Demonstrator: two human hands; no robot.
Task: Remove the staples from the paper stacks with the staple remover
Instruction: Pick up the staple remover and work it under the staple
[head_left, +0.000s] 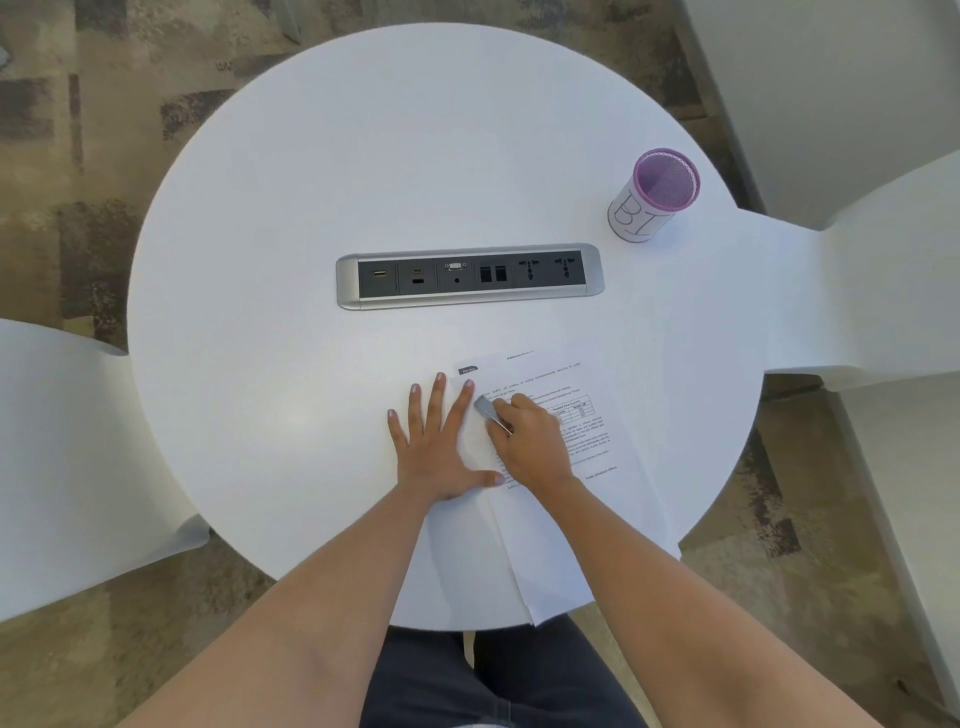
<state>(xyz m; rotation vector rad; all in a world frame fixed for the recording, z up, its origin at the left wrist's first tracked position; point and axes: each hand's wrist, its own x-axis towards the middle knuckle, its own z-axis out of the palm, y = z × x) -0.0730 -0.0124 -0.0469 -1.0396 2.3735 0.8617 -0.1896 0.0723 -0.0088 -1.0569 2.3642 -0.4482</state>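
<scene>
The staple remover (488, 409), a small silver tool, sits on the upper left part of the paper stack (589, 434), held in the curled fingers of the right hand (532, 449). The papers lie at the near edge of the round white table (337, 166), slightly fanned and overhanging the rim. The left hand (434, 449) lies flat with fingers spread, its index finger and thumb pressing on the left margin of the sheets, just beside the tool. A socket strip (470, 275) is set into the table's middle, and a purple mesh cup (653, 200) with a paper label stands at the far right
</scene>
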